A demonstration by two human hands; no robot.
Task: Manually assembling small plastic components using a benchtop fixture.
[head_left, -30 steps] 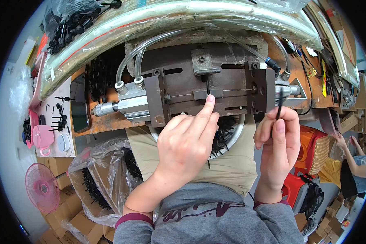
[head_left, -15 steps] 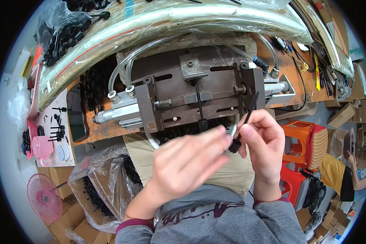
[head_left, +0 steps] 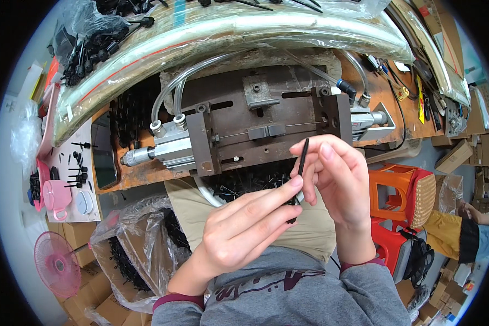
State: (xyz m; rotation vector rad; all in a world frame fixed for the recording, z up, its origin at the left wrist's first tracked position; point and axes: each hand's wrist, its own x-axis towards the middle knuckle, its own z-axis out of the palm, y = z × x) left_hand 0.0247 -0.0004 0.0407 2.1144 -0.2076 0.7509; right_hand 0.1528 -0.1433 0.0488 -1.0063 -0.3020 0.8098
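A slim black rod with a wider lower end [head_left: 303, 157] stands tilted between my hands, above my lap. My left hand [head_left: 239, 228] pinches its lower part between the fingers, which hide much of that end. Around the upper part, my right hand [head_left: 339, 176] has its fingers curved and its thumb apart, with no firm grip showing. Just beyond is a dark metal clamping fixture [head_left: 233, 117] with a small grey block [head_left: 266, 132] in its middle and no rod across it.
Air cylinders [head_left: 174, 149] with clear hoses flank the fixture on the wooden bench. Black parts [head_left: 250, 185] are heaped below its front edge. A plastic-lined box [head_left: 141, 244] and pink fan [head_left: 58, 264] are at left, stools [head_left: 394, 195] at right. Another person is at far right.
The black rod that lay across the fixture is gone from there. The rod earlier in my right hand's pinch is now between my left fingers, and my right fingers have loosened.
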